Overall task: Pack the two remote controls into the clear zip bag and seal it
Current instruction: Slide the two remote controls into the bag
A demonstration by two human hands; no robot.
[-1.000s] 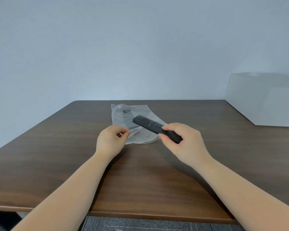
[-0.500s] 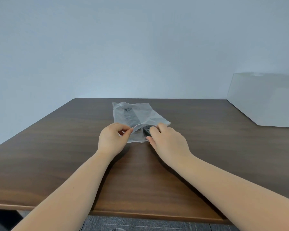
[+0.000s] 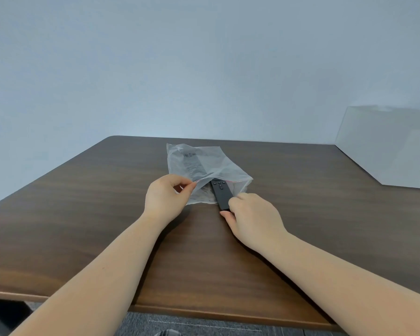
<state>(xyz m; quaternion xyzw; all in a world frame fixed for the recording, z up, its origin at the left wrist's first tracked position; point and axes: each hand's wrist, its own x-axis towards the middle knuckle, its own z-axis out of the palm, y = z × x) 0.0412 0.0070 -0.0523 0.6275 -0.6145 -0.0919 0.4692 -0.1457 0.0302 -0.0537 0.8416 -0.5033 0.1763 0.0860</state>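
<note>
While the bag (image 3: 205, 166) gapes: 
Left hand (image 3: 166, 197): fingers pinch lip
Right hand (image 3: 252, 214): fingers grasp remote (image 3: 221, 192) — half in
Risk: lip slips — remote snags

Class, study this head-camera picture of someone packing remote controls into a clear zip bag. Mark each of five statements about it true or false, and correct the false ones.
1. The left hand pinches an edge of the clear zip bag at its mouth. True.
2. The black remote in the right hand is fully inside the bag. False: its far end is in the mouth, its near end sticks out.
3. Another remote already lies inside the bag. True.
4. The bag is sealed. False: its mouth is open.
5. The bag rests on the white box. False: it lies on the wooden table; the box stands apart at the right.
</note>
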